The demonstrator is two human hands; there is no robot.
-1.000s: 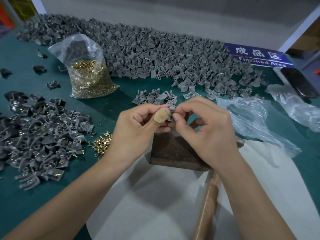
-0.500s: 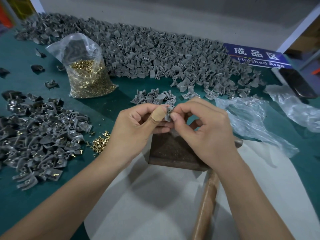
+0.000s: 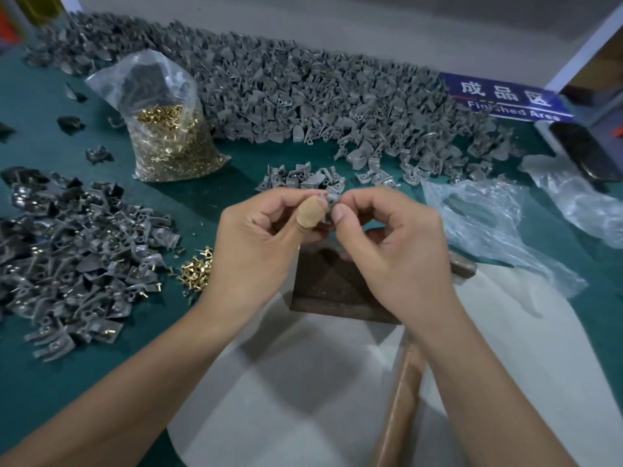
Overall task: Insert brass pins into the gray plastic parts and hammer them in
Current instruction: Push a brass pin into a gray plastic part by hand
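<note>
A small gray plastic part (image 3: 331, 199) is pinched between my left hand (image 3: 263, 237) and my right hand (image 3: 394, 247), above a dark metal block (image 3: 330, 284). My left thumb wears a tan bandage. Whether a brass pin is in my fingers is hidden. A little heap of loose brass pins (image 3: 196, 269) lies left of my left hand. A hammer with a wooden handle (image 3: 401, 409) lies under my right forearm.
A clear bag of brass pins (image 3: 168, 136) stands at the back left. Gray parts with pins are piled at the left (image 3: 74, 261); a long heap of gray parts (image 3: 303, 96) runs along the back. A small cluster (image 3: 303, 178), crumpled plastic bags (image 3: 488, 224) and a blue sign (image 3: 505, 99) are near.
Both hands keep pinching the gray part over the block; only small finger shifts show. The view has drifted slightly.
</note>
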